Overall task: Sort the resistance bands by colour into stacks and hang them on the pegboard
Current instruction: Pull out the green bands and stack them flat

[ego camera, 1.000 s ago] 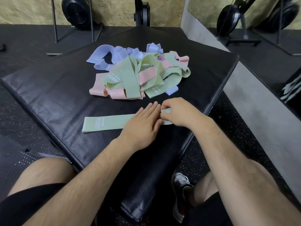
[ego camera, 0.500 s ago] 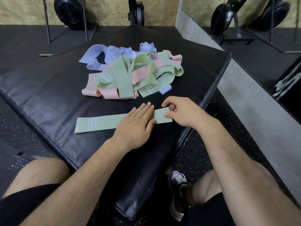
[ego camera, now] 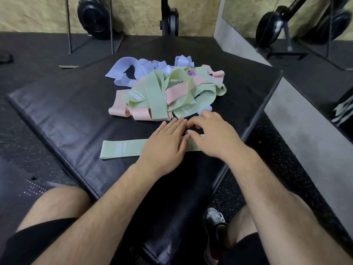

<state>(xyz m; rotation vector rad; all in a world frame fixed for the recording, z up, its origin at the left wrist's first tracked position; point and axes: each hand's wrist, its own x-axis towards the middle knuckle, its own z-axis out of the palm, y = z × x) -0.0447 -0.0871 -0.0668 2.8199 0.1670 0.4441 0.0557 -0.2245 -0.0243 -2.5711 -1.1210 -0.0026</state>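
Fingers (ego camera: 174, 125) of the left hand (ego camera: 164, 144) are lying straight and close together, pressing flat across a single green band (ego camera: 122, 149). Their tips are reaching past its far edge and stopping just short of the pile (ego camera: 162, 92). That band is lying flat and straight on the black mat (ego camera: 66, 111), near its front edge, its left part showing beyond the palm. The right hand (ego camera: 214, 136) is sitting over the band's right end with its fingers loosely curled and slightly spread. Its thumb is lying over the band just beside the left fingers, but I cannot tell whether it is pinching the band or only touching it. The pile of tangled green, pink and purple bands is resting farther back on the mat, apart from the single band.
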